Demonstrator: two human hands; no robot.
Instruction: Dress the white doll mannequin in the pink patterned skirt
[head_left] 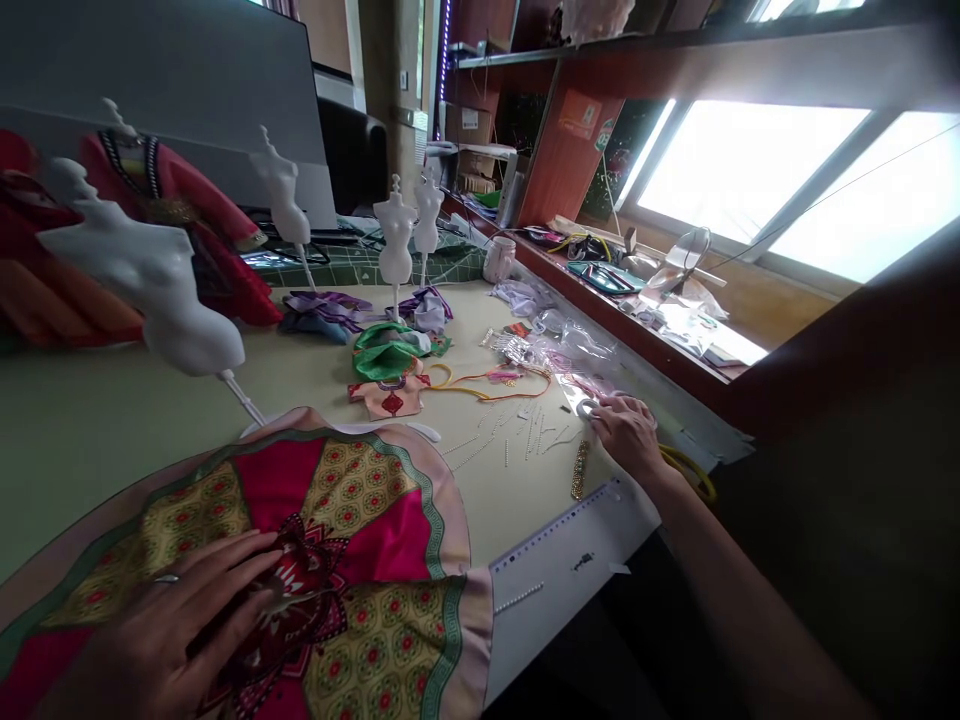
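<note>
My left hand (202, 610) lies with fingers stretched out on a round doll skirt (375, 540) of magenta and gold patterned panels, edged with green and pale pink. A ring is on one finger. Under the fingertips is a dark red floral piece at the skirt's centre. At the table's right edge my right hand (626, 425) is closed, with its fingers curled down. A small grey ring-shaped thing (586, 408) shows beside its thumb; what the fingers hold is hidden. Nearby are a gold beaded strip (580, 470) and several short bead chains (529, 430).
White doll torsos (150, 270) on stands rise behind the skirt. A small peach doll top (390, 397) and green cloth (390, 348) lie mid-table. A ruler (555, 525) runs along the front edge. Plastic bags (577, 340) and a windowsill (675, 340) with clutter are at right.
</note>
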